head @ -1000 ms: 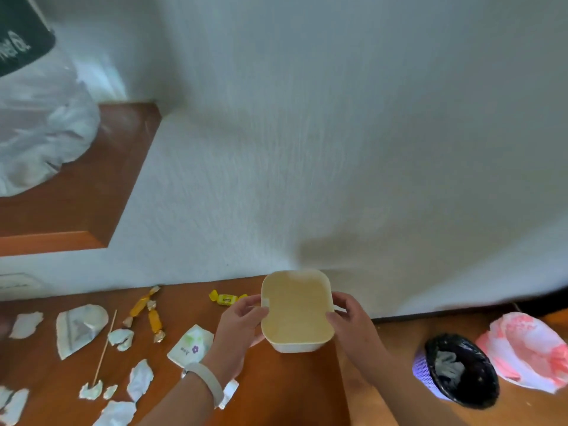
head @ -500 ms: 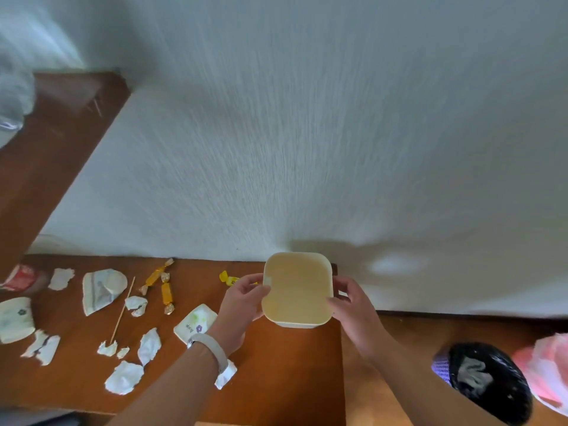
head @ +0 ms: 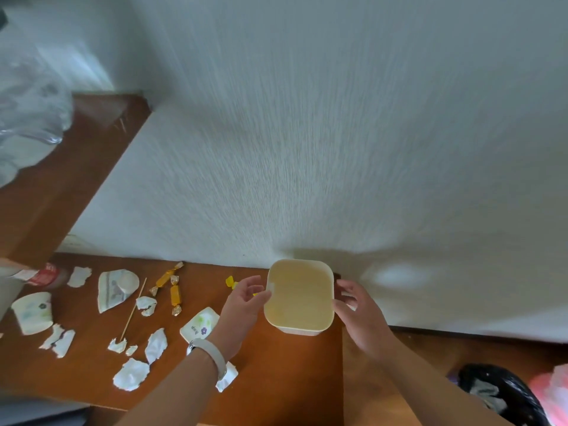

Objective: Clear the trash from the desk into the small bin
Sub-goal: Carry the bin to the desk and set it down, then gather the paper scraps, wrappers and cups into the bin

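We hold the small cream bin (head: 299,298) between both hands at the right end of the desk (head: 276,379), close to the white wall (head: 307,149). Our left hand (head: 242,305) presses its fingers against the bin's left wall, and our right hand (head: 358,312) cups the right wall, so each hand is grasping the bin. Whether the bin's base rests on the desk or hangs just above it we cannot tell from this angle. Its mouth faces up and the inside looks bare.

Left of the bin, the trash lies spread over the desk: a yellow candy wrapper (head: 230,281) just beside our left hand, two gold-wrapped candies (head: 172,290) farther left, a thin wooden stick (head: 132,309) beyond them, a flower-printed packet (head: 199,324) partly under our left wrist, and torn white paper scraps (head: 131,374) toward the desk's near edge. A white band (head: 212,355) circles the left wrist.

Right of the bin and lower down, off the desk, stands a basket with a black liner (head: 504,392), touching a pink bag (head: 553,392) at the frame's edge.
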Demonstrator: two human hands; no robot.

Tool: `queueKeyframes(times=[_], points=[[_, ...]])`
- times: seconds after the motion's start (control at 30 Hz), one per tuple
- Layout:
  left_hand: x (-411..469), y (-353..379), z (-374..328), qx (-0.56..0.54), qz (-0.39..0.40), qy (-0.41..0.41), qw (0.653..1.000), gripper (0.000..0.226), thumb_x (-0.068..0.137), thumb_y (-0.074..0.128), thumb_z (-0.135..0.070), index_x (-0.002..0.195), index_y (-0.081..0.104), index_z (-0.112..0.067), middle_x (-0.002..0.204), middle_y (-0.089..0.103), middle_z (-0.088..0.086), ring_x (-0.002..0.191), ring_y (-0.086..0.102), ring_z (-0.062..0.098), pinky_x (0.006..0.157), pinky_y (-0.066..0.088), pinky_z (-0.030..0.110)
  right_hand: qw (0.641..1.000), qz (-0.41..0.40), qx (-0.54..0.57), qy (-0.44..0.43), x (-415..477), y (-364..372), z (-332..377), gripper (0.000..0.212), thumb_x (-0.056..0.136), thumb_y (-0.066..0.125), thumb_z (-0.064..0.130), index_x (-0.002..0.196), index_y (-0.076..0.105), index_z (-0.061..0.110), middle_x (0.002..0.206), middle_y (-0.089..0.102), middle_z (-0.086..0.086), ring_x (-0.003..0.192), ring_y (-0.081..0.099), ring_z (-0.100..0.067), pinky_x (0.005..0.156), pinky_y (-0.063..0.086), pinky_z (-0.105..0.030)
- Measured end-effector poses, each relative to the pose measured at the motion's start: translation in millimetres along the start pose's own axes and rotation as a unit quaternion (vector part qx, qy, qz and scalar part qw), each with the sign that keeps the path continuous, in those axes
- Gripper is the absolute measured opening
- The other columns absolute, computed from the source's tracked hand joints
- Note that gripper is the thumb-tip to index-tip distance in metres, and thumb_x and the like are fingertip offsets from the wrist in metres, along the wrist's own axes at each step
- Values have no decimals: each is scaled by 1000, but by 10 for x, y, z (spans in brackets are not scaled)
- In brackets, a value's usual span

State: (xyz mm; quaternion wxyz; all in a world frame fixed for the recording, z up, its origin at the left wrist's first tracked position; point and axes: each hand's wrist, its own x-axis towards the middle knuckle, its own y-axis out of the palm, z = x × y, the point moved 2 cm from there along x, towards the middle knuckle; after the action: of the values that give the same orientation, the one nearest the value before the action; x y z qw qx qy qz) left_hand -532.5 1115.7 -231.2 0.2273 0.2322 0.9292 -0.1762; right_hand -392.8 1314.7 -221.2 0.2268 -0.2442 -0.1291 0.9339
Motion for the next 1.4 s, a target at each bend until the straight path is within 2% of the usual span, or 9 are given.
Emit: queueKeyframes(times=[0.13, 0.23, 0.3, 0.47, 0.67, 0.9, 1.1, 1.23, 1.4], points=[[-157, -149, -40, 75, -71, 46, 994, 37, 91, 63, -34, 126, 53, -29, 120, 60, -6, 107, 58, 9, 78, 48, 23, 984, -5, -124, -126, -98, -73, 186, 42, 93, 54, 32, 134, 43, 32, 125, 46, 19, 113, 47, -1, 88, 41, -18], [-332, -298, -5, 174, -94, 78, 977, 37, 93, 60, -34, 129, 52, -30, 127, 55, -11, 114, 52, 8, 92, 45, 28, 928, -5, -257, -271, -183, -14, 377, 43, 93, 52, 34, 134, 47, 22, 134, 50, 10, 114, 50, -10, 92, 43, -22], [-461, -416, 64, 248, -97, 88, 960, 38, 93, 59, -37, 130, 50, -34, 128, 49, -16, 116, 47, 5, 94, 43, 25, 879, -12, -320, -354, -243, 95, 496, 41, 91, 53, 35, 128, 54, 17, 131, 56, 5, 108, 57, -15, 85, 48, -24], [-786, -727, 337, 381, -125, 106, 910, 42, 92, 55, -47, 132, 47, -40, 146, 40, -17, 134, 38, 11, 106, 41, 33, 829, 29, -342, -442, -411, 536, 668, 36, 86, 58, 35, 118, 57, 19, 122, 61, 5, 105, 60, -14, 76, 56, -28], [-974, -1197, 720, 487, -112, 65, 864, 55, 92, 47, -55, 144, 35, -39, 157, 27, -12, 145, 22, 15, 116, 26, 42, 796, 86, -396, -450, -578, 1118, 652, 44, 90, 51, 45, 129, 51, 24, 135, 54, 5, 121, 53, -13, 88, 52, -28], [-854, -1904, 1305, 551, -98, 46, 827, 55, 94, 45, -49, 146, 36, -34, 158, 29, -6, 146, 24, 19, 117, 23, 41, 779, 146, -456, -404, -577, 1738, 382, 42, 88, 49, 41, 125, 53, 21, 131, 55, 3, 113, 55, -18, 83, 54, -32], [-713, -2432, 1780, 557, -64, 57, 826, 49, 92, 52, -40, 140, 46, -32, 153, 38, -4, 141, 33, 18, 111, 32, 39, 800, 165, -484, -313, -596, 2273, 128, 47, 86, 52, 37, 130, 50, 20, 136, 53, 1, 116, 55, -18, 84, 52, -29], [-592, -2660, 2112, 567, -25, 77, 819, 47, 83, 65, -34, 128, 60, -26, 139, 56, 3, 128, 51, 26, 98, 46, 44, 817, 157, -498, -243, -634, 2599, -79, 49, 89, 47, 37, 136, 43, 25, 143, 45, 6, 121, 48, -12, 86, 48, -21], [-506, -2730, 2226, 573, -14, 151, 805, 39, 77, 74, -28, 115, 67, -23, 121, 66, 3, 109, 62, 26, 81, 56, 43, 816, 153, -523, -194, -729, 2834, -353, 44, 92, 50, 30, 135, 47, 24, 147, 43, 2, 122, 49, -16, 88, 47, -23]])
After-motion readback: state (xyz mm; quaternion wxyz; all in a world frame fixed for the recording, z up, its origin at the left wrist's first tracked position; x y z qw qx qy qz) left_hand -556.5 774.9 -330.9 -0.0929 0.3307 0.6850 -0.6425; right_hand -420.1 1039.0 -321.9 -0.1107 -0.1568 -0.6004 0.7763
